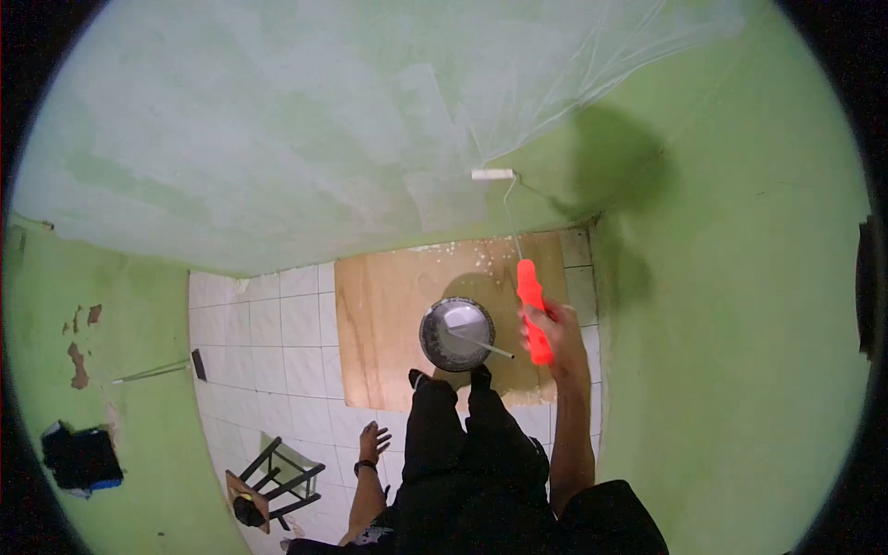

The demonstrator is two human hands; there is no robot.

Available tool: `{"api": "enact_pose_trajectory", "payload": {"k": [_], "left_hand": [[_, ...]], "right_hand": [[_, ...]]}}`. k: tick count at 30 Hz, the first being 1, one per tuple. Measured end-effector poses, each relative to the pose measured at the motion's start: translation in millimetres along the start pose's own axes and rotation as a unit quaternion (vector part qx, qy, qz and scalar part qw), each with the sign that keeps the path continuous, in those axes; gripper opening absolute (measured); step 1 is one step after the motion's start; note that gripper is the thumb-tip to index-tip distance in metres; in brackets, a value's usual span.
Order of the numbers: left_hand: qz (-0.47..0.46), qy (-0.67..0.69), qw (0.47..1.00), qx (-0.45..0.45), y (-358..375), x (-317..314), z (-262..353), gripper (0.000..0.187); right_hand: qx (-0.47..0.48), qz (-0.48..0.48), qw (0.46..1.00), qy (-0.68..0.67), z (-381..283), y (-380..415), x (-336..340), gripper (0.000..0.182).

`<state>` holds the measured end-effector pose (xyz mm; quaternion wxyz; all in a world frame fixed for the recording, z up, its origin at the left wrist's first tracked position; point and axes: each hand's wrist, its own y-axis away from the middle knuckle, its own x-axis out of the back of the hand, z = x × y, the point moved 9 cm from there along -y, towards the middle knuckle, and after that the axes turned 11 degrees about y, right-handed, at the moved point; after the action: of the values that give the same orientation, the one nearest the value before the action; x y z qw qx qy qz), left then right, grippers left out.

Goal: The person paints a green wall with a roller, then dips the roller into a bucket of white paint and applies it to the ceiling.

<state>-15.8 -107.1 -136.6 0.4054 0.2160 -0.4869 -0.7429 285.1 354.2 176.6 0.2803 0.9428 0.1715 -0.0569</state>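
My right hand (555,331) is wrapped round the orange handle of a paint roller (527,282). Its thin wire frame runs up to a narrow white roller sleeve (492,174), which is at the green wall (518,199), beside streaks of white paint. My left hand (373,441) hangs low at my side, fingers apart and holding nothing. In front of my feet stands a dark round bucket (427,347) with white paint inside. A stick (498,351) leans out over the bucket's rim.
Under the bucket lies a plywood sheet (375,314) spotted with white paint near the wall. White tiles (264,324) surround it. At the lower left is a stool (277,481) with a dark item on it. A long-handled squeegee or broom (198,364) leans at the left wall, near hanging dark cloth (81,458).
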Motion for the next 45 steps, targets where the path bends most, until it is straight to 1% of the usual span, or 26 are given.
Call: {"api": "enact_pose_trajectory", "payload": {"k": [2,4,5,6,8,9,10,11,14,16,18,19,20,22,23,24,27,28,30,31,33,34,36,38,40,45], "left_hand": [[-0.006,-0.009,1.000,-0.009,4,-7,4,0.060],[-0.010,-0.003,1.000,0.010,3,-9,1,0.061],[-0.024,-0.006,1.000,0.004,4,-9,-1,0.060],[-0.027,-0.006,1.000,0.002,2,-9,0,0.060],[-0.025,-0.009,0.999,0.025,-1,-9,-6,0.060],[-0.027,-0.007,0.999,0.024,-3,-9,-5,0.060],[-0.024,0.002,1.000,0.020,-1,-9,-4,0.055],[-0.020,0.011,1.000,0.016,-2,-8,-4,0.050],[-0.011,0.015,1.000,0.014,-6,-2,-4,0.050],[-0.009,0.020,1.000,0.013,-6,3,-7,0.050],[-0.009,0.027,1.000,0.009,-9,6,-9,0.049],[-0.012,0.027,0.999,0.013,-10,7,-12,0.048],[-0.014,0.026,0.999,0.017,-10,8,-14,0.047],[-0.006,0.028,0.999,0.020,-11,13,-17,0.046],[-0.003,0.035,0.999,0.020,-10,14,-18,0.047],[0.000,0.043,0.999,0.020,-10,15,-20,0.048],[0.002,0.053,0.998,0.019,-10,26,-32,0.051],[0.002,0.059,0.998,0.020,-9,27,-35,0.051],[0.007,0.065,0.997,0.031,-7,30,-43,0.051],[0.012,0.067,0.997,0.043,-3,33,-47,0.051],[0.011,0.067,0.996,0.052,-2,35,-53,0.050],[0.009,0.067,0.996,0.061,0,34,-56,0.050],[-0.003,0.059,0.996,0.061,3,33,-57,0.052],[-0.014,0.052,0.997,0.061,3,36,-56,0.055],[0.011,0.069,0.997,0.043,2,41,-53,0.048],[0.015,0.069,0.997,0.018,8,49,-42,0.049]], "right_hand": [[0.024,0.007,1.000,0.015,-31,50,2,0.027],[0.045,0.018,0.998,0.037,-44,83,2,0.027],[0.063,0.029,0.996,0.058,-48,96,4,0.028],[0.066,0.030,0.996,0.058,-49,107,4,0.028],[0.054,0.020,0.998,0.037,-44,123,3,0.038],[0.057,0.020,0.997,0.039,-42,126,2,0.038],[0.067,0.028,0.997,0.028,-37,127,3,0.037],[0.078,0.036,0.996,0.017,-30,127,4,0.036],[0.072,0.037,0.995,0.064,5,119,12,0.035],[0.055,0.035,0.994,0.082,41,102,21,0.032],[0.042,0.101,0.987,0.115,70,89,39,0.028],[0.056,0.126,0.979,0.152,68,88,38,0.023],[0.057,0.121,0.979,0.155,71,88,32,0.023],[0.047,0.156,0.977,0.141,83,90,27,0.019],[0.048,0.163,0.967,0.188,87,92,24,0.016],[0.050,0.160,0.967,0.190,91,93,20,0.016],[0.047,0.174,0.978,0.106,93,103,2,0.017],[0.048,0.172,0.978,0.109,92,102,-2,0.017],[0.096,0.186,0.972,0.108,78,101,-9,0.017],[0.096,0.185,0.972,0.108,77,95,-9,0.017],[0.135,0.166,0.965,0.154,64,73,-8,0.022],[0.134,0.167,0.965,0.155,59,61,-8,0.022],[0.191,0.146,0.961,0.138,40,41,-16,0.021],[0.193,0.149,0.960,0.136,38,28,-25,0.021],[0.196,0.151,0.959,0.135,37,20,-31,0.021],[0.207,0.147,0.957,0.137,40,15,-36,0.022]]}}
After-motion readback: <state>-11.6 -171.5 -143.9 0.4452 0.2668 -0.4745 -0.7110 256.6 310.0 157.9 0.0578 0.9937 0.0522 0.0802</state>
